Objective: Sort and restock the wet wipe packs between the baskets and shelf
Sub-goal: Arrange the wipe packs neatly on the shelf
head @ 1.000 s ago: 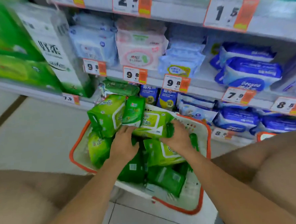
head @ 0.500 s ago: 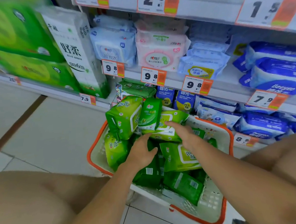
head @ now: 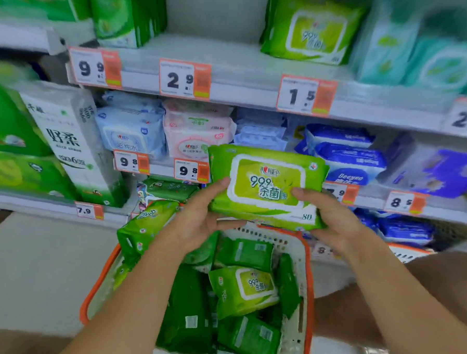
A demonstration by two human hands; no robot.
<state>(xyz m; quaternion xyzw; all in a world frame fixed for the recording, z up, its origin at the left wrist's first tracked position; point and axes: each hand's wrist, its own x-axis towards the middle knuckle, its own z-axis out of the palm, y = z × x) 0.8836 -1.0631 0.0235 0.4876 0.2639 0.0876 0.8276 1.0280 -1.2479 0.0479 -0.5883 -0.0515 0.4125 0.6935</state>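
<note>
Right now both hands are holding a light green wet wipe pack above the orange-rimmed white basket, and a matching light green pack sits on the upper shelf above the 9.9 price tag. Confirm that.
Not quite. The left hand and right hand do hold the light green wet wipe pack above the orange-rimmed white basket, but the head view shows the matching light green pack above the 1.5 price tag, not the 9.9 price tag.

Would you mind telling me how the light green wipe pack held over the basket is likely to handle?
The light green wipe pack probably flexes: soft film wrapper. Its glossy surface looks slippery, so the left hand and right hand gripping opposite ends seems wise. It is flat, so unlikely to roll.
</note>
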